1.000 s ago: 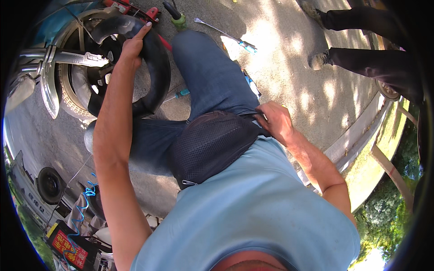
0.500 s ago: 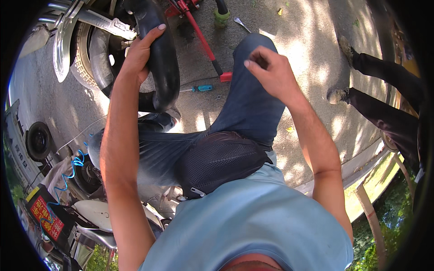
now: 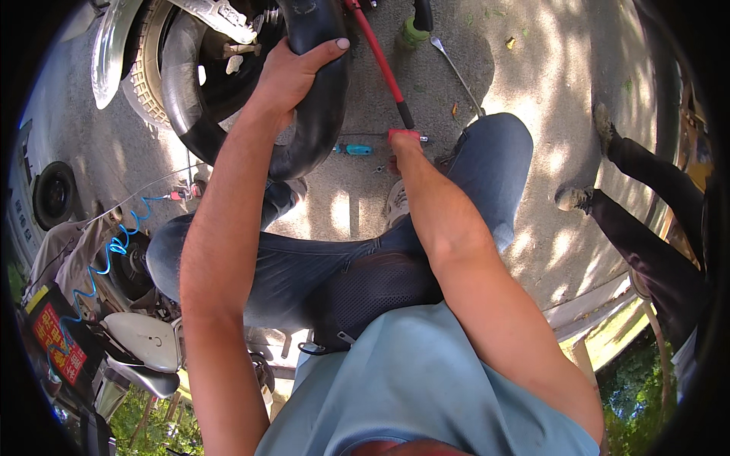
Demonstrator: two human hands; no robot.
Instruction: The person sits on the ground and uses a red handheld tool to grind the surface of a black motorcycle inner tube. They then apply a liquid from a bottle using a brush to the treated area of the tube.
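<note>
My left hand [image 3: 293, 80] is wrapped round a thick black inner tube [image 3: 310, 125], its thumb lying across the top side. That tube hangs at the upper middle, beside a wheel with a treaded tyre [image 3: 143, 91]. Low near the ground, my right hand [image 3: 407, 149] reaches to a small red tool [image 3: 401, 134] with a metal tip, at the black end of a long red bar [image 3: 380, 57]. The hand overlaps the red tool, and most of its fingers are hidden, so its grip does not show. Left of it lies a screwdriver with a blue handle [image 3: 353, 150].
A metal tyre lever [image 3: 456, 76] lies on the pavement near a green-collared black object [image 3: 414, 32]. Another person's dark-trousered legs [image 3: 646, 171] stand at the right. A coiled blue hose [image 3: 118, 245] runs down the left, near a spare wheel [image 3: 55, 193] and a parked scooter [image 3: 141, 338].
My right hand has gone from above my knee down to the red tool on the ground. My left hand keeps its hold on the inner tube. The whole view has shifted.
</note>
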